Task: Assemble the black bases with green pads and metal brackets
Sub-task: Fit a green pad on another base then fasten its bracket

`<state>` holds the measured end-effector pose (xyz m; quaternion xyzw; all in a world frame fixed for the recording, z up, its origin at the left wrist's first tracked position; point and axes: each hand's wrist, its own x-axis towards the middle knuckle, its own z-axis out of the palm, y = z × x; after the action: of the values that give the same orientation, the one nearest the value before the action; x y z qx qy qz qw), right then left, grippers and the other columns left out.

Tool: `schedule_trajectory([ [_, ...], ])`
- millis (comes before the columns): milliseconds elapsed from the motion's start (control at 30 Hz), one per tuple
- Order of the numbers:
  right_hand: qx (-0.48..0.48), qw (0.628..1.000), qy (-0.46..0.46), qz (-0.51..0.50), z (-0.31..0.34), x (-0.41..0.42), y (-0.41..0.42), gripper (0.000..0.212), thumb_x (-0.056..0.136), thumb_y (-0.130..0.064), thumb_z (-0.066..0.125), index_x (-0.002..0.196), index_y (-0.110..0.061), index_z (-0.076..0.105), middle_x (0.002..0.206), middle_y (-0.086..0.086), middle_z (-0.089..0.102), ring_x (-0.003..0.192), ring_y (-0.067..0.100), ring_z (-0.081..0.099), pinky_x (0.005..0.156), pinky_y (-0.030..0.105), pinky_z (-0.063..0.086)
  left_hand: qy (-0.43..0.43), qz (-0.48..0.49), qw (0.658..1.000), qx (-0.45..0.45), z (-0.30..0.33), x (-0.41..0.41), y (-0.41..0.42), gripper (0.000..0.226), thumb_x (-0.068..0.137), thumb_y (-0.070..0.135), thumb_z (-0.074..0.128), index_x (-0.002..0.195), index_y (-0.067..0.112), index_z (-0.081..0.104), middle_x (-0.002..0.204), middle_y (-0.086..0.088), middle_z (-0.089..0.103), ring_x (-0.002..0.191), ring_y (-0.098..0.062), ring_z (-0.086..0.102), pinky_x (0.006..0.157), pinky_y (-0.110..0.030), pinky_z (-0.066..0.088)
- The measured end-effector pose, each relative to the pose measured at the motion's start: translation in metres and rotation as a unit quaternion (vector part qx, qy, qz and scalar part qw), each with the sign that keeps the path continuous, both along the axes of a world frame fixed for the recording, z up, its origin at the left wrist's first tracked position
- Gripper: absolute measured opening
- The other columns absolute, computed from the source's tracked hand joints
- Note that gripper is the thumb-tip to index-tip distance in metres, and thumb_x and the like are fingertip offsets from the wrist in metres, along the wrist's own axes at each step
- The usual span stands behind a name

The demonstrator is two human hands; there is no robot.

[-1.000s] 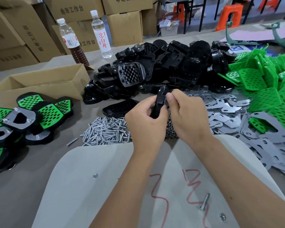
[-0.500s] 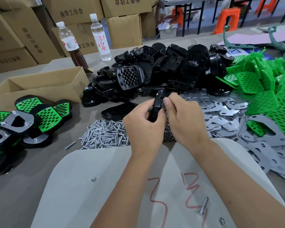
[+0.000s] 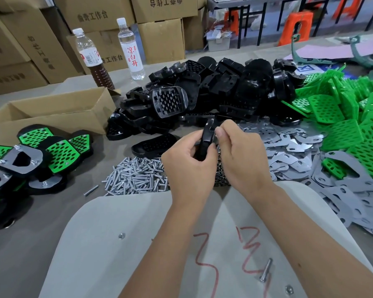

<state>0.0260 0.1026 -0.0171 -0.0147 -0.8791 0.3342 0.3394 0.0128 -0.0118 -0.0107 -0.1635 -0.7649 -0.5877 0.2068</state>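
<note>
Black base [image 3: 207, 138] upright on edge, gripped by left hand [image 3: 188, 163]; right hand [image 3: 239, 155] pinching its top.

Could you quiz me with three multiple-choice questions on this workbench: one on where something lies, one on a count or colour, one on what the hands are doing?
1. Where does the heap of loose green pads lie?
A. far right of the table
B. inside the cardboard box
C. on the white board

2. How many bottles stand at the back of the table?
A. one
B. two
C. four

3. What are the hands doing?
A. both resting flat on the table
B. both holding one black base
C. each holding a bottle

Answers:
1 A: the green pads are piled at the right edge.
2 B: one bottle of brown liquid and one clear bottle stand there.
3 B: the left hand and right hand grip the black base on edge between them.
</note>
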Motion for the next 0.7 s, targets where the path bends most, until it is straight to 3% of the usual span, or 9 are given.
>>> schedule_trajectory([
  [167, -0.016, 0.999, 0.001, 0.044, 0.0007, 0.0016, -0.0006, 0.018, 0.109, -0.025, 0.043, 0.095, -0.015, 0.046, 0.067, -0.006, 0.055, 0.062, 0.019, 0.053, 0.058, 0.044, 0.043, 0.012, 0.013, 1.0, -0.002, 0.001, -0.0008, -0.0008, 0.013, 0.089, 0.011, 0.075, 0.095, 0.021, 0.082, 0.059, 0.012, 0.061, 0.054, -0.004, 0.05, 0.059, -0.014, 0.037],
  [300, -0.004, 1.0, 0.004, 0.004, 0.0012, 0.0007, -0.0012, 0.031, 0.109, -0.033, 0.038, 0.086, -0.014, 0.045, 0.059, -0.008, 0.047, 0.054, 0.02, 0.047, 0.052, 0.042, 0.038, 0.013, 0.008, 1.0, -0.007, 0.0018, 0.0015, -0.0001, 0.015, 0.089, 0.009, 0.075, 0.097, 0.02, 0.082, 0.066, 0.012, 0.069, 0.06, 0.0, 0.057, 0.064, -0.01, 0.04],
  [433, -0.033, 0.998, 0.011, 0.051, 0.0015, 0.0014, -0.0005, 0.019, 0.109, -0.021, 0.045, 0.092, -0.012, 0.048, 0.065, -0.006, 0.052, 0.061, 0.018, 0.051, 0.057, 0.045, 0.043, 0.009, 0.002, 1.0, -0.001, 0.0012, 0.0002, -0.0023, 0.017, 0.089, 0.009, 0.074, 0.098, 0.022, 0.082, 0.069, 0.011, 0.071, 0.061, -0.003, 0.061, 0.063, -0.012, 0.043],
  [567, -0.015, 1.0, 0.012, 0.007, 0.0015, 0.0013, -0.0011, 0.033, 0.109, -0.029, 0.041, 0.085, -0.009, 0.049, 0.06, -0.001, 0.051, 0.055, 0.024, 0.049, 0.055, 0.049, 0.043, 0.001, -0.005, 1.0, 0.001, 0.0014, 0.0019, -0.001, 0.018, 0.09, 0.009, 0.075, 0.101, 0.021, 0.082, 0.075, 0.01, 0.075, 0.067, -0.005, 0.067, 0.067, -0.016, 0.047],
  [700, -0.016, 0.999, 0.001, 0.04, 0.0029, 0.0022, -0.0021, 0.016, 0.109, -0.02, 0.045, 0.096, -0.011, 0.048, 0.068, -0.004, 0.055, 0.064, 0.021, 0.053, 0.06, 0.047, 0.044, 0.003, 0.003, 1.0, 0.001, -0.0001, -0.0016, -0.0022, 0.015, 0.089, 0.01, 0.074, 0.095, 0.021, 0.081, 0.063, 0.011, 0.067, 0.055, -0.002, 0.054, 0.059, -0.013, 0.039],
])
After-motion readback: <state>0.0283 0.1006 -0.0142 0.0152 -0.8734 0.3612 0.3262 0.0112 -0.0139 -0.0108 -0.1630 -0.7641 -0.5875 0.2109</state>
